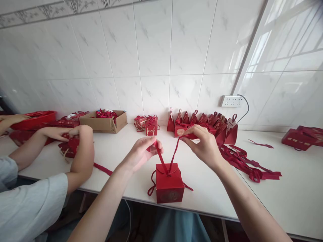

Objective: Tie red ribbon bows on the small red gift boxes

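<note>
A small red gift box (169, 188) stands near the front edge of the white table, a round emblem on its front and twisted cord loops at its sides. From the middle of its lid rises a red ribbon (161, 157), its two ends spread in a V. My left hand (141, 149) pinches one end, up and to the left of the box. The other end is between the fingers of my right hand (202, 143), higher and to the right. Neither hand touches the box itself.
Several red boxes (224, 129) with ribbon loops line the wall, near loose ribbons (249, 164). Two finished-looking boxes (151, 126) and a cardboard box (101, 124) of ribbons stand further left. A co-worker's hands (63, 132) handle a red box at left. A power strip (231, 101) hangs on the wall.
</note>
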A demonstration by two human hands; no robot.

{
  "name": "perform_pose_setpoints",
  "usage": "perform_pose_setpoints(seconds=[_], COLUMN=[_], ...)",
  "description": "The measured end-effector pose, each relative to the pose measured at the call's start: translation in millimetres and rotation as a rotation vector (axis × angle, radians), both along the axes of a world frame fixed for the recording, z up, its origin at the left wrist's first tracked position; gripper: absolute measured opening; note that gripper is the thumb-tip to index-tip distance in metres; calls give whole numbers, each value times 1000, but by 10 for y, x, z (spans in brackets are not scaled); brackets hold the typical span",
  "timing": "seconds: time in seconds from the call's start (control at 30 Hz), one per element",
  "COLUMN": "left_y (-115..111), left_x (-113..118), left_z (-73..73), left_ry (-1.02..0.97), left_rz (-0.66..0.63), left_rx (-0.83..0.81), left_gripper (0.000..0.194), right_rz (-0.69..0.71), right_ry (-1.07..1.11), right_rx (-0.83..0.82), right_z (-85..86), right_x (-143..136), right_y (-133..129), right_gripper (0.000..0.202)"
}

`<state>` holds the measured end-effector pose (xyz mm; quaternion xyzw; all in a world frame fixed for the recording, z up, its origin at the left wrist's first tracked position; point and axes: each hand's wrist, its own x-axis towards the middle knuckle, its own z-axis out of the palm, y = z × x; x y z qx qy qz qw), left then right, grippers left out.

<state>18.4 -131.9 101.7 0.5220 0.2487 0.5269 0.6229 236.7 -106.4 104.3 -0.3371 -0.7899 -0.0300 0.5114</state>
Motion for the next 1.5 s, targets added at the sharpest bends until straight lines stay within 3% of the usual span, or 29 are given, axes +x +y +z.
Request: perform_pose_setpoints(seconds=[0.17, 0.33, 0.43, 0.57, 0.73, 0.8, 0.87, 0.93, 1.0, 1.03, 1.13, 1.2, 1.27, 1.4, 1.5], left_y=[30, 13, -6, -35, -32, -6, 11, -18, -118, -191, -431, -541, -586, -579, -559], left_x=[200, 219, 200, 197, 146, 16, -154, -274, -256, -186, 161, 345, 378, 83, -73], left_z=[44, 34, 40, 58, 86, 93, 70, -9, -157, -255, -600, -803, -917, -854, -725], left_ry=[-121, -161, -176, -165, -162, -175, -141, 7, 297, 478, 1003, 1188, 1281, 1379, 1402], left_rz=[7, 47, 78, 113, 133, 232, 448, 757, 939, 939, 661, 633, 608, 403, 378], left_rx=[17, 27, 37, 63, 92, 118, 199, 334, 459, 508, 555, 533, 530, 586, 564], left_gripper=[24, 33, 28, 28, 14, 31, 39, 35, 24, 18, 20, 35, 40, 25, 28], right_rz=[217, 516, 538, 496, 623, 669, 660, 574, 434, 378, 369, 446, 497, 417, 280], right_ry=[169, 442, 498, 570, 607, 647, 729, 810, 763, 647, 131, -121, -261, -404, -452], right_rx=[-218, -494, -563, -537, -535, -497, -416, -298, -216, -219, -357, -447, -495, -488, -466], right_z=[142, 127, 109, 94, 73, 80, 92, 84, 22, -35, -277, -445, -567, -636, -615], right_x=[-223, -342, -332, -306, -247, -118, 67, 238, 314, 303, 124, -22, -107, -85, -51], right_y=[-50, -98, -110, -96, -58, -49, -33, -5, 24, 32, 23, -10, -62, -200, -284], right_gripper=[3, 29, 36, 37, 45, 46, 36, 29, 23, 19, 11, 12, 22, 27, 19])
